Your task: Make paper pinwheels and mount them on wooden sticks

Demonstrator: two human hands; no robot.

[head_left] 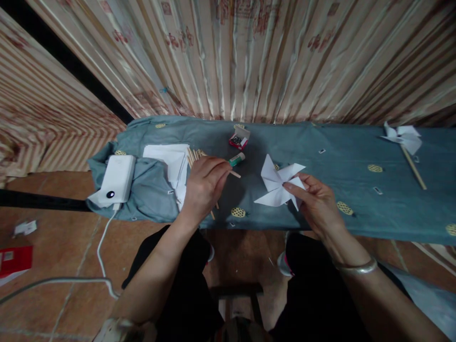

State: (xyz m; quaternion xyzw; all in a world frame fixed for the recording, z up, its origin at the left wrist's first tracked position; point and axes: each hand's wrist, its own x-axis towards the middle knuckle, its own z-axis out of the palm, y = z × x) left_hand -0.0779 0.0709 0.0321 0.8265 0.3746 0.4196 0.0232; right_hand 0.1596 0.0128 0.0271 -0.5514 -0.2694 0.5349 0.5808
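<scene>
Between the thumb and fingers of my right hand (pixel 315 199) is a white paper pinwheel (pixel 272 183), its blades facing up and left; my thumb presses at its centre. My left hand (pixel 206 185) is closed on a thin wooden stick (pixel 234 174), whose tip points toward the pinwheel. The two are apart. Just beyond my left fingers lies a green and white glue stick (pixel 237 159). Behind it stands an open small red box (pixel 238 139) of tiny metallic pieces. Several wooden sticks (pixel 192 154) lie partly hidden under my left hand, beside a stack of white paper (pixel 167 159).
A white power bank (pixel 118 179) with a cable (pixel 103 247) lies at the left end of the cloth-covered bench (pixel 349 161). On the right rests another pinwheel (pixel 404 137) on a stick. Striped curtains (pixel 245 61) hang behind. A red packet (pixel 16 261) lies on the tiled floor.
</scene>
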